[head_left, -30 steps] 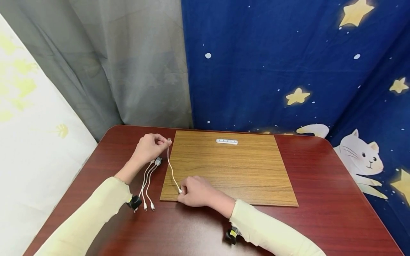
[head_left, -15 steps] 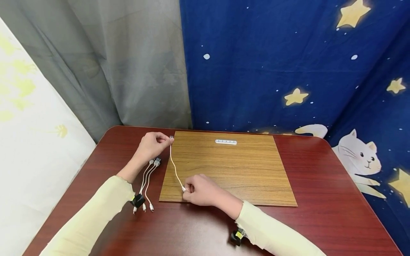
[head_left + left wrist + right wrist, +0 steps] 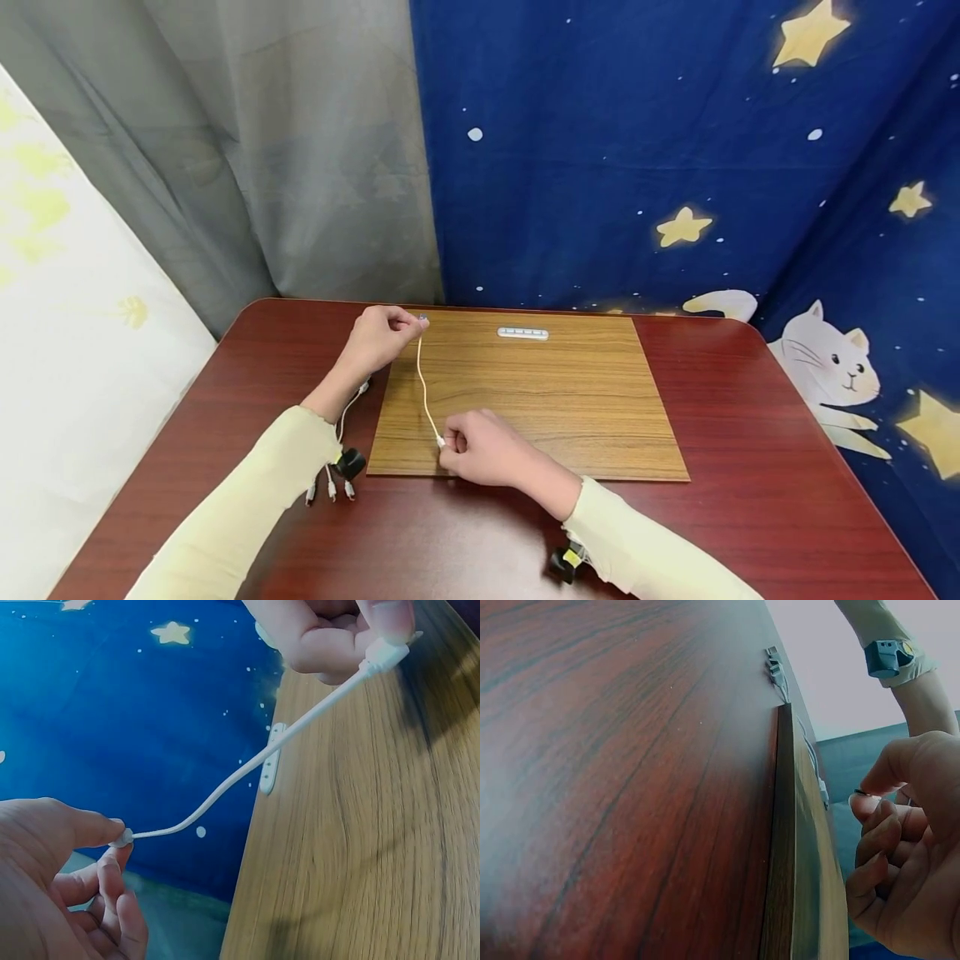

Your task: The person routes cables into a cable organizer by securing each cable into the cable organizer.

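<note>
A short white USB charging cable (image 3: 422, 379) stretches between both hands over the left part of the wood-grain board (image 3: 555, 408). My left hand (image 3: 381, 337) pinches its far plug between thumb and forefinger, near the board's back left corner. At the near end, my right hand (image 3: 487, 450) pinches the other connector, close over the front of the board. In the left wrist view, the cable (image 3: 247, 769) hangs in a slight bend. A white slotted cable holder (image 3: 522, 333) lies at the back of the board, to the right of my left hand.
Several more white cables (image 3: 331, 483) lie on the dark red table (image 3: 750, 433) left of the board, partly hidden by my left forearm. Grey and blue curtains (image 3: 570, 167) hang right behind the table's back edge.
Both hands have moved to the right with the cable, bringing its far plug from left of the board to over its back left corner. My left forearm now covers more of the other cables.
</note>
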{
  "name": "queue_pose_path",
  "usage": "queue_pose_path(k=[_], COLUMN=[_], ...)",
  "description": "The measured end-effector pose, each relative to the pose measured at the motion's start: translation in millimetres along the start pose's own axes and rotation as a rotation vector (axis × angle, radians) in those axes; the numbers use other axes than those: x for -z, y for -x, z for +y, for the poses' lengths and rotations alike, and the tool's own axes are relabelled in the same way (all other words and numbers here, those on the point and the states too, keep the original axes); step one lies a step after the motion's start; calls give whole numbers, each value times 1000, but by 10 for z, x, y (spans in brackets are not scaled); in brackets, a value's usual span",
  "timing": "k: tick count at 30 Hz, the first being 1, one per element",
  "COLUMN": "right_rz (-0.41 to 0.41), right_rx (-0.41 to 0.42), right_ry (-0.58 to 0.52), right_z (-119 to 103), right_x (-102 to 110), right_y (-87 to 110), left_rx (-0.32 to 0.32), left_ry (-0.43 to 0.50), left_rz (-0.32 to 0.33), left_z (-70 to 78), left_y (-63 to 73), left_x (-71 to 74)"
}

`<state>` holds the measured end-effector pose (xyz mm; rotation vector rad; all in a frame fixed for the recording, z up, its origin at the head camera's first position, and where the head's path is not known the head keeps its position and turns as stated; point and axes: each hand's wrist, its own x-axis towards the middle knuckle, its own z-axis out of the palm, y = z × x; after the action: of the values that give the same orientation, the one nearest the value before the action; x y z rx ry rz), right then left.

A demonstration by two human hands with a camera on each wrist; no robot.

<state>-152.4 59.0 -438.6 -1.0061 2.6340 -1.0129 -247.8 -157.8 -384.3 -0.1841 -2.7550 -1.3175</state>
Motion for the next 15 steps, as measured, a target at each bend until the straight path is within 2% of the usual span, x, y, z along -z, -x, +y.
queue_pose_path(k=[4, 15], right_rz=[-4, 14], right_rx=[-19, -45], right_ry=[-10, 6], right_z=[11, 54], right_x=[27, 110], right_y=[27, 109], left_rx=[11, -5], left_ry=[34, 56], left_rz=[5, 11], left_z=[28, 85], left_y=[-10, -67], left_x=[-56, -182])
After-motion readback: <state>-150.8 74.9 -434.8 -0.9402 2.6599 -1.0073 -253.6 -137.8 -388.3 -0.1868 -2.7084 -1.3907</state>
